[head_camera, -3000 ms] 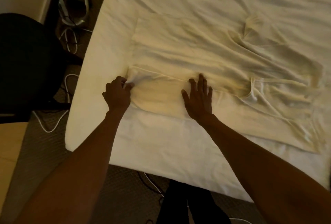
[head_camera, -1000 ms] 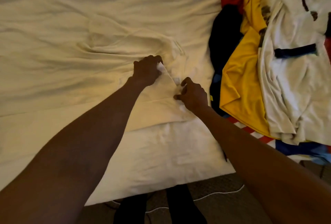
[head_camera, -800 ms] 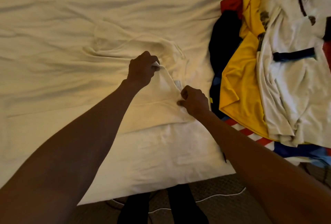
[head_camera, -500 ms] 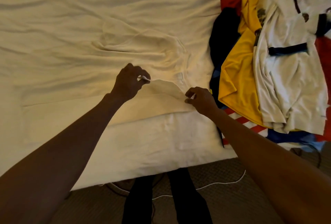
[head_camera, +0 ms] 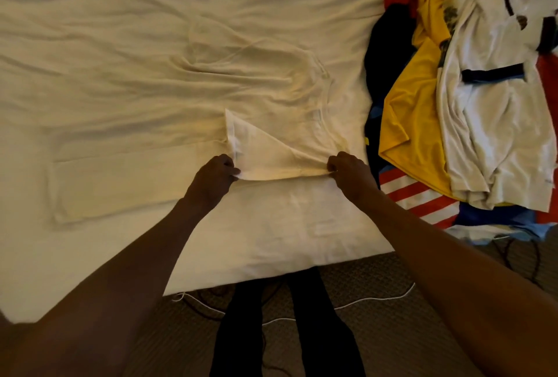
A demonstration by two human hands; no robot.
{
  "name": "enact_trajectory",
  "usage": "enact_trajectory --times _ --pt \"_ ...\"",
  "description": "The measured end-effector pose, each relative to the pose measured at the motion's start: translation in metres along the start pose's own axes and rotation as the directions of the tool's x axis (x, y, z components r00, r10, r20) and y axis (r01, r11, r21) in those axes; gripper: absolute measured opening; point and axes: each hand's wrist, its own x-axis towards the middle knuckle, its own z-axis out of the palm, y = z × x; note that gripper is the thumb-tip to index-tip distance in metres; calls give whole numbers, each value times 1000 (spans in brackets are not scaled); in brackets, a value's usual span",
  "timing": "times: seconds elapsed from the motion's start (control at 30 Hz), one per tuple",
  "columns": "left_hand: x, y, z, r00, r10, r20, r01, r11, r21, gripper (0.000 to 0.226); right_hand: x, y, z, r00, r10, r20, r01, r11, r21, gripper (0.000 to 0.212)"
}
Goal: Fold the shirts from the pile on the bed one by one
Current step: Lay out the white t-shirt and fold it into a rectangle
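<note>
A cream shirt (head_camera: 169, 123) lies spread on the bed (head_camera: 271, 225), its neck toward the right and its near side folded over. The near sleeve is turned back onto the chest as a pale triangle. My left hand (head_camera: 213, 179) pinches the sleeve's lower left corner. My right hand (head_camera: 350, 173) pinches the fold at the shoulder end. Both sit along the shirt's near edge. The pile of shirts (head_camera: 471, 90) lies at the right, with yellow, white, dark and red-striped garments.
The bed's near edge runs across the lower part of the view, with carpet (head_camera: 392, 316) below it. A white cable (head_camera: 347, 305) trails on the carpet. My dark-trousered legs (head_camera: 283, 325) stand against the bed. The striped garment hangs over the bed's right corner.
The view swung from the shirt's hem end to its neck end. My hands took hold of the near sleeve and drew it back toward me, flattening it into a triangle on the chest.
</note>
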Motion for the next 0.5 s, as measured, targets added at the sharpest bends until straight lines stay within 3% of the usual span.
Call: enact_trajectory --times 0.3,0.5 --pt "-4 7 15 988 -112 111 117 992 -40 38 2 4 2 998 17 -52 -19 999 -38 9" --pt "4 17 5 943 -272 194 265 962 63 35 5 2 10 955 286 -84 -257 933 250 17"
